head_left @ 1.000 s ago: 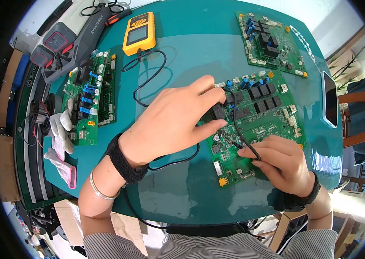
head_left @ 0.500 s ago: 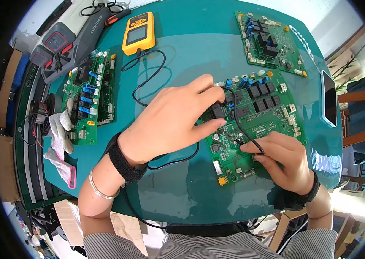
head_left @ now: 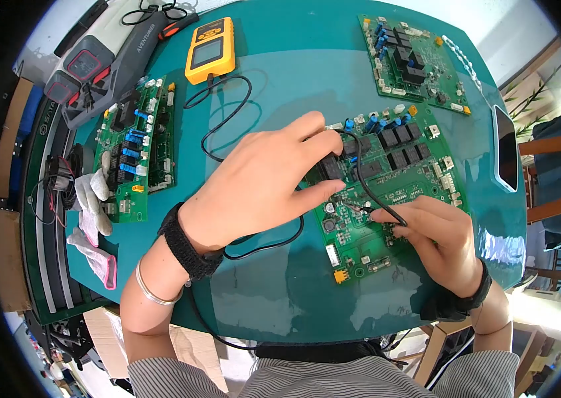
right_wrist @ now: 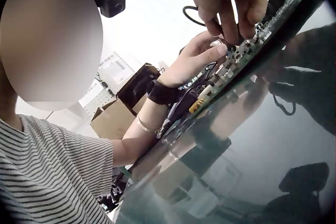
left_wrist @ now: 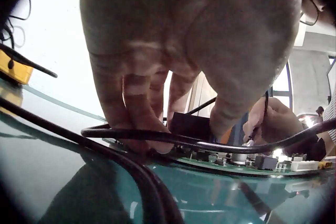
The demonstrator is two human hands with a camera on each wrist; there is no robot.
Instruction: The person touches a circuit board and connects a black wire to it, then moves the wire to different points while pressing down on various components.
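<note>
A green circuit board (head_left: 420,182) lies on the table, carrying black relays, blue capacitors and white connectors. My left hand (head_left: 260,179) reaches over its left end, thumb and fingers on either side of a black block-shaped component (left_wrist: 191,124) on the board. My right hand (head_left: 436,232) pinches a black cable (head_left: 380,199) near its end, low over the board's front part. A thin tip (head_left: 362,210) sticks out from the right fingertips toward small components. In the left wrist view, the right hand (left_wrist: 278,124) shows beyond the left thumb.
A yellow handheld meter (head_left: 211,50) with a black lead stands at the back. More circuit boards lie at left (head_left: 134,149) and back right (head_left: 413,63). Gloves (head_left: 94,205), a phone (head_left: 505,149) and a grey tool case (head_left: 121,66) sit near the table's edges.
My right hand has moved slightly away from the body over the board, taking the cable end with it. The left hand holds its place at the black component.
</note>
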